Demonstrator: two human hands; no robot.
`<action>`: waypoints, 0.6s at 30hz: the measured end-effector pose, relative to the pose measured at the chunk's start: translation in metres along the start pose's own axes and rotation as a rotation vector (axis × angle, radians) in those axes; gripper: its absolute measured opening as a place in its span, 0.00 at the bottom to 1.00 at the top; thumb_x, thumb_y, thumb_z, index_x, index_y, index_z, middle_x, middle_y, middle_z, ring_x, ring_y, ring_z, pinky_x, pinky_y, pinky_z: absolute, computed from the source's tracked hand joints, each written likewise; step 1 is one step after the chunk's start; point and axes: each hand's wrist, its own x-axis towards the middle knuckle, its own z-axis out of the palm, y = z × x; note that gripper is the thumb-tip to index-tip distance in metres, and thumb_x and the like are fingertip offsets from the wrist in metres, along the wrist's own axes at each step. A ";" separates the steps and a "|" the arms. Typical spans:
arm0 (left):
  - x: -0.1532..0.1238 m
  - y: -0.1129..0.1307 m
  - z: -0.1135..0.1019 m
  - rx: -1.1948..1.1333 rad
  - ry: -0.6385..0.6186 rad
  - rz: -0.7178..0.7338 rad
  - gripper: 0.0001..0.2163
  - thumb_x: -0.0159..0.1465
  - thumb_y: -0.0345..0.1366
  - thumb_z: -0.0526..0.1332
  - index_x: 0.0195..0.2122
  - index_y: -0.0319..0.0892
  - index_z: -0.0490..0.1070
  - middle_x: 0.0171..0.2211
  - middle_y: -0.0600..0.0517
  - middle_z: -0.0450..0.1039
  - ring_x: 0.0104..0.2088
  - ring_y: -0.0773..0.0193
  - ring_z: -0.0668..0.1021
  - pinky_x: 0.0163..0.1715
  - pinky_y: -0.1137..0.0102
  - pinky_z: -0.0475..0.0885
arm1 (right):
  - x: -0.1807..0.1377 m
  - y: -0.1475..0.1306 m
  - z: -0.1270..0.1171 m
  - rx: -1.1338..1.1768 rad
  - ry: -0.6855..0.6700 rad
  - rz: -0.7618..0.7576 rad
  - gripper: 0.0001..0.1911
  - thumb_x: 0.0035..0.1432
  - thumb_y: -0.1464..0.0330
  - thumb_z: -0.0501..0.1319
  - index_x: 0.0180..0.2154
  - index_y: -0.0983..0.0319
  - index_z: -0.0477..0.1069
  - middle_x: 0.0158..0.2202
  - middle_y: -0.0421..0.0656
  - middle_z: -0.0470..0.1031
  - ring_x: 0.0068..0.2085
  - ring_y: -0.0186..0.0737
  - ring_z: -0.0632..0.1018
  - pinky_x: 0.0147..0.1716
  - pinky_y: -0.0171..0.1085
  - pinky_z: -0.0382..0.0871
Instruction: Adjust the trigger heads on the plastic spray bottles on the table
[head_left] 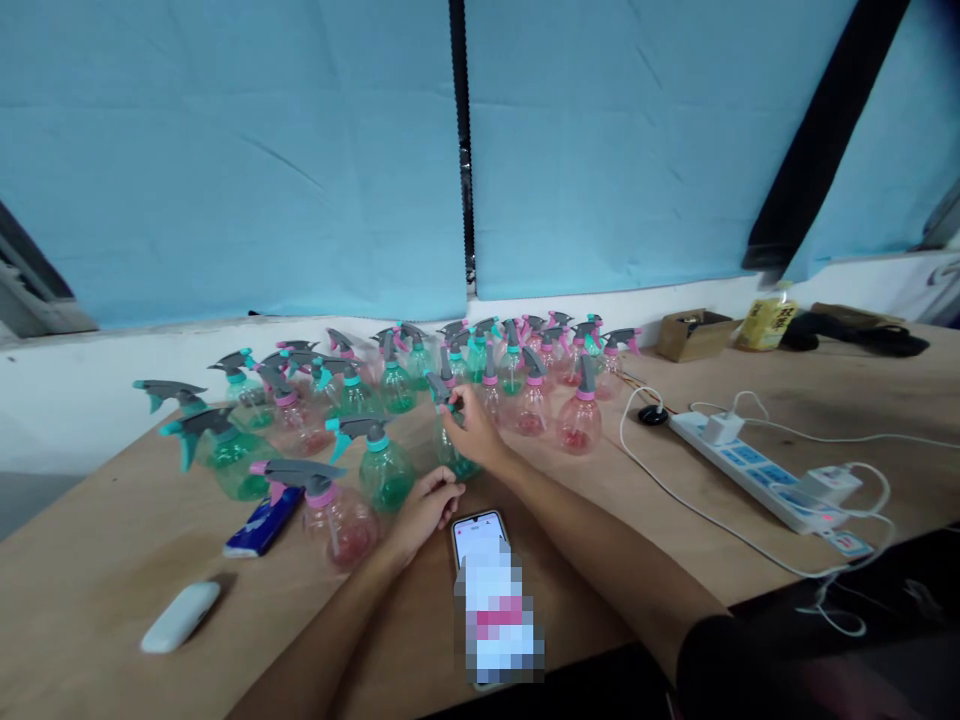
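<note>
My right hand point(474, 430) is closed around the neck of a green spray bottle point(463, 464), just under its grey and teal trigger head. The bottle stands upright on the table, partly hidden by that hand. My left hand point(427, 510) rests on the tabletop in front of the bottle, its fingers loosely curled with nothing visible in them. To its left are another green spray bottle point(386, 475) and a pink spray bottle point(341, 530). Below my hands lies a phone point(480, 545) with its screen lit, partly blurred out.
Many pink and green spray bottles point(395, 385) crowd the table's back. A blue packet point(262, 525) and white case point(180, 617) lie left. Rightward are a power strip point(750, 470) with loose cables, a cardboard box point(694, 338) and a yellow-labelled bottle point(765, 322).
</note>
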 end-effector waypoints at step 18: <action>-0.001 0.003 -0.002 -0.099 0.020 -0.020 0.09 0.55 0.38 0.60 0.26 0.44 0.58 0.17 0.61 0.60 0.16 0.74 0.61 0.15 0.79 0.50 | 0.016 -0.008 -0.015 0.485 -0.356 0.255 0.18 0.45 0.74 0.58 0.40 0.58 0.75 0.29 0.36 0.75 0.32 0.36 0.74 0.38 0.36 0.69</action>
